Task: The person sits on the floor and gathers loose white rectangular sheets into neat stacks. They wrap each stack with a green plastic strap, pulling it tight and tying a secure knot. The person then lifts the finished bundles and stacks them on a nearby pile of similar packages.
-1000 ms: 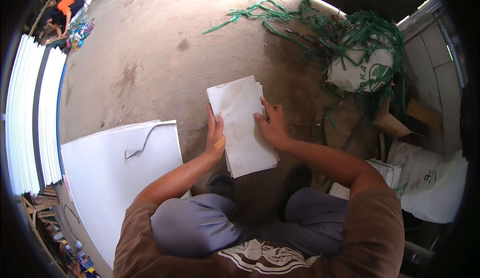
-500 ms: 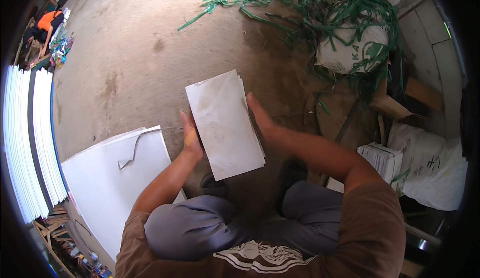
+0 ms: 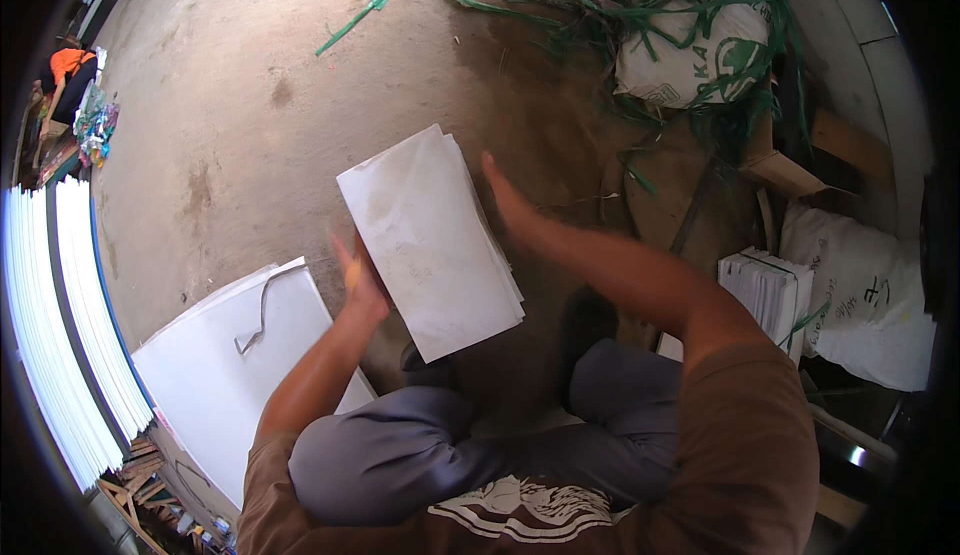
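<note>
The stack of white sheets [image 3: 430, 245] sits at the centre of the frame, between the two hands, its long axis slanting steeply from upper left to lower right. The left hand [image 3: 362, 277], fingers extended, lies right along its left long edge, the nearer of the two; whether it bears weight I cannot tell. The right hand [image 3: 508, 205] is flat and open, holding nothing, a narrow gap off the right long edge
</note>
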The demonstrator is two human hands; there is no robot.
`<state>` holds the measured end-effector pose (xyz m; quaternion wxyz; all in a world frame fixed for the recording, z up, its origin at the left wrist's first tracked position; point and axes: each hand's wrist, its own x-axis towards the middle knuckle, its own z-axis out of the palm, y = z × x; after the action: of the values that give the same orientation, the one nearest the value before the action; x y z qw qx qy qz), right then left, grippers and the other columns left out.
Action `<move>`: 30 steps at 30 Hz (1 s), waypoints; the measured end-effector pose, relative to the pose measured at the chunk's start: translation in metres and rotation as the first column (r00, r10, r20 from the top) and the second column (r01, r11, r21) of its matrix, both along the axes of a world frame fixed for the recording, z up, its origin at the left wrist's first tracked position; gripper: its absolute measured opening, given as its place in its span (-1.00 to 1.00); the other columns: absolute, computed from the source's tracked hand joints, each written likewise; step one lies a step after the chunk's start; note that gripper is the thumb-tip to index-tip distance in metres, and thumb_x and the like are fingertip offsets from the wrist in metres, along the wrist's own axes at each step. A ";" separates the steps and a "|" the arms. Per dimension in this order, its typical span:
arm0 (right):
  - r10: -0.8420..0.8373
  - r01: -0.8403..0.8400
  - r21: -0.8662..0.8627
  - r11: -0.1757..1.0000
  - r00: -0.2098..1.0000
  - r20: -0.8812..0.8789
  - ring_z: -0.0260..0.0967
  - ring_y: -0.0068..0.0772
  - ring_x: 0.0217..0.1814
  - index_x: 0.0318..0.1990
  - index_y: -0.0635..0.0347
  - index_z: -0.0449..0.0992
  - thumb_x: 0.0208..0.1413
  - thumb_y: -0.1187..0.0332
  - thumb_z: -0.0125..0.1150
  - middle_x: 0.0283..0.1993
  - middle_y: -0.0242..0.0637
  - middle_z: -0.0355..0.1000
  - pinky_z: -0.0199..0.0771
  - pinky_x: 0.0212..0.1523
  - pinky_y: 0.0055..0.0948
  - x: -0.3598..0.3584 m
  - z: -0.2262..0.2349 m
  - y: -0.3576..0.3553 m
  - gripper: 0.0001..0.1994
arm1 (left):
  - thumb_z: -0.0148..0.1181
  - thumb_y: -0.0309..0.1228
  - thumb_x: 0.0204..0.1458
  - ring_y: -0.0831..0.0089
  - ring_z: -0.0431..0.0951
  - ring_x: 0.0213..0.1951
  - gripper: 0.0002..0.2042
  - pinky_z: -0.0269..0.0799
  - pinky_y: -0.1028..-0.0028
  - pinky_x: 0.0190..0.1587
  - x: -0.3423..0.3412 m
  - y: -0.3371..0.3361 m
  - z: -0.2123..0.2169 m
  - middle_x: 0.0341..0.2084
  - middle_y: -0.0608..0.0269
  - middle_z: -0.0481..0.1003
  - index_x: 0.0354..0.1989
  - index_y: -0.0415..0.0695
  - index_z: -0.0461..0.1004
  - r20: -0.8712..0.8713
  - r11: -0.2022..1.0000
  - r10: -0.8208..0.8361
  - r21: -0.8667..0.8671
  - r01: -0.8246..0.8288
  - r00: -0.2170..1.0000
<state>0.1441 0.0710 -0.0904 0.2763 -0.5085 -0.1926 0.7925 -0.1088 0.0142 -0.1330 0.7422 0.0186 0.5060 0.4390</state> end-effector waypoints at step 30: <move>-0.162 0.203 0.116 0.972 0.944 -0.288 -0.25 -0.07 0.64 0.51 0.34 -0.10 0.39 -0.21 -0.22 0.59 0.00 -0.13 -0.22 0.57 -0.24 -0.044 -0.097 0.019 -0.17 | -0.31 0.38 0.22 0.04 0.36 0.30 -0.14 0.23 -0.01 0.36 0.007 0.038 -0.047 0.32 0.09 0.32 0.43 -0.12 0.16 0.332 0.983 -0.134 0.161 0.083 0.934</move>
<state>0.1001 0.0903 -0.1877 0.4087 -0.3874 -0.1609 0.8106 -0.1019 0.0518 -0.1798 0.8386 0.0238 0.3346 0.4292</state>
